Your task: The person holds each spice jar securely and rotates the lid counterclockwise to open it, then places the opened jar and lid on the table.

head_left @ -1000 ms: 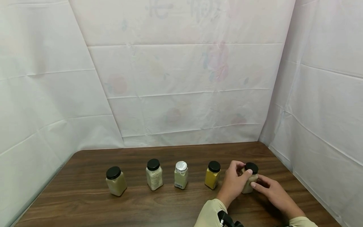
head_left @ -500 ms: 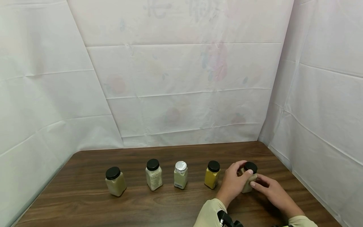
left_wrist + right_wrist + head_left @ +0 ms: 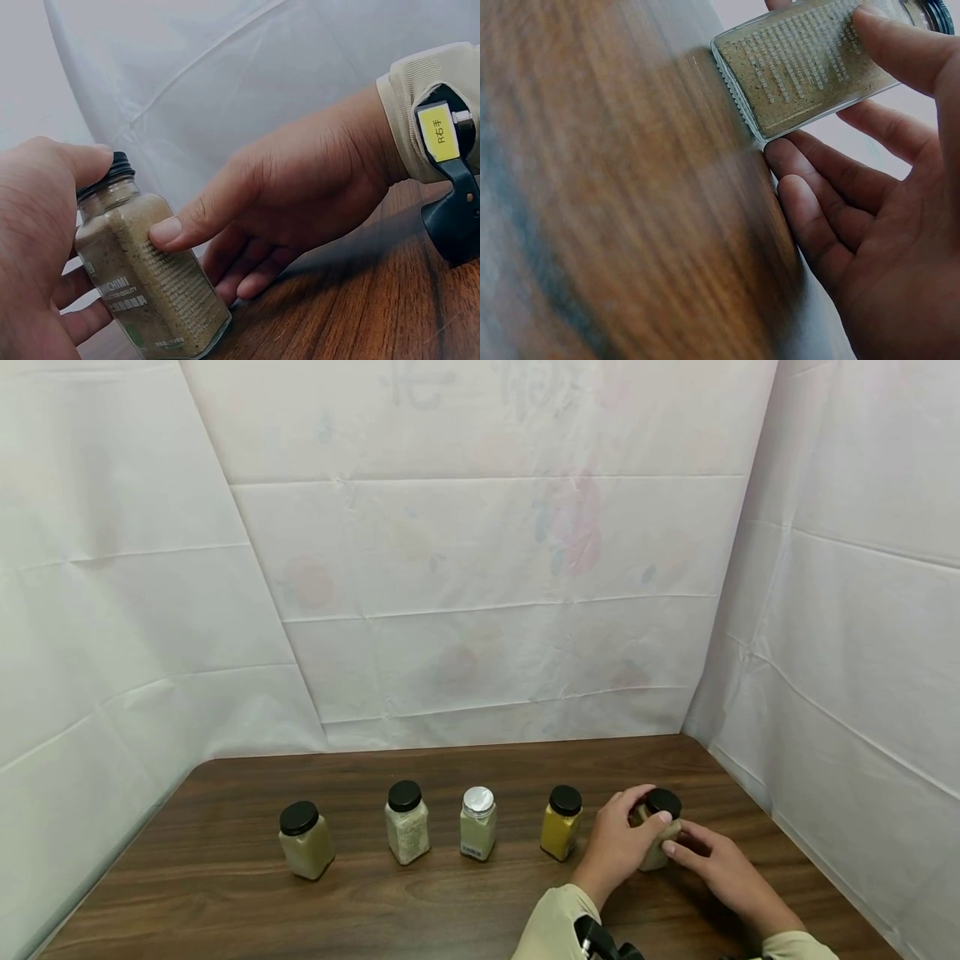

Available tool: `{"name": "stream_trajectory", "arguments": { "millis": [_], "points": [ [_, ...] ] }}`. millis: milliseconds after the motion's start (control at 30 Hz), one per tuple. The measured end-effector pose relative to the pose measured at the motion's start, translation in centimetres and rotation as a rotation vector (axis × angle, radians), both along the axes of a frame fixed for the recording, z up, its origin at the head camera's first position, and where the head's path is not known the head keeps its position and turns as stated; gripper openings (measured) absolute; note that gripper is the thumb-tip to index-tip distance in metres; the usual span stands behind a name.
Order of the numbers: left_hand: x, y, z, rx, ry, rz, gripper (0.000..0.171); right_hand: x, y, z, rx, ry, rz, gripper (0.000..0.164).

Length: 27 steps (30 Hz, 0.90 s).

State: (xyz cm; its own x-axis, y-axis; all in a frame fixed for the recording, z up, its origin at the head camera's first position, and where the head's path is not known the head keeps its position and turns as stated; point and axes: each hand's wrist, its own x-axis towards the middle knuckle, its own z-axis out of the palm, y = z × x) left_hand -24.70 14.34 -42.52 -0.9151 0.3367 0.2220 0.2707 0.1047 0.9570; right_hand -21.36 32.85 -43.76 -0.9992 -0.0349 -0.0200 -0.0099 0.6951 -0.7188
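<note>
At the right of the table stands a glass spice jar (image 3: 654,859) with a black screw lid (image 3: 118,169) and grainy tan powder inside. My left hand (image 3: 617,845) grips its upper part, the thumb against the lid and the fingers round the far side. From the other side my right hand (image 3: 722,870) holds the jar's body between thumb and fingers. White print on the glass shows in the left wrist view and on the spice jar (image 3: 795,67) in the right wrist view, where its base meets the wood.
To the left stand a jar of yellow powder (image 3: 562,831), a pale green jar with a silver top (image 3: 478,827), a black-lidded jar of whitish grains (image 3: 408,831) and a black-lidded olive jar (image 3: 309,850). White cloth (image 3: 480,568) hangs behind the brown wooden table (image 3: 360,910).
</note>
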Motion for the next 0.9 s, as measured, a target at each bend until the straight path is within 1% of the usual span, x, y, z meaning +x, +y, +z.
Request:
{"name": "stream_trajectory", "arguments": {
  "millis": [100, 233, 400, 633, 900],
  "points": [
    [0.01, -0.05, -0.04, 0.028, -0.011, -0.006, 0.036, 0.03, -0.05, 0.03, -0.004, 0.0, 0.0, 0.066],
    [-0.04, -0.06, -0.18, 0.053, -0.006, -0.007, 0.033, 0.03, -0.08, 0.03, -0.013, 0.005, -0.004, 0.065],
    [-0.08, -0.02, -0.29, 0.063, 0.01, 0.002, 0.03, -0.01, -0.05, -0.05, -0.014, 0.007, -0.004, 0.065],
    [-0.06, 0.12, -0.26, 0.12, 0.0, 0.014, 0.021, -0.02, -0.08, -0.06, -0.012, 0.007, -0.015, 0.067],
    [-0.12, 0.16, -0.36, 0.112, 0.008, 0.019, 0.017, 0.03, -0.16, 0.02, -0.004, 0.008, -0.019, 0.067]
  ]
}}
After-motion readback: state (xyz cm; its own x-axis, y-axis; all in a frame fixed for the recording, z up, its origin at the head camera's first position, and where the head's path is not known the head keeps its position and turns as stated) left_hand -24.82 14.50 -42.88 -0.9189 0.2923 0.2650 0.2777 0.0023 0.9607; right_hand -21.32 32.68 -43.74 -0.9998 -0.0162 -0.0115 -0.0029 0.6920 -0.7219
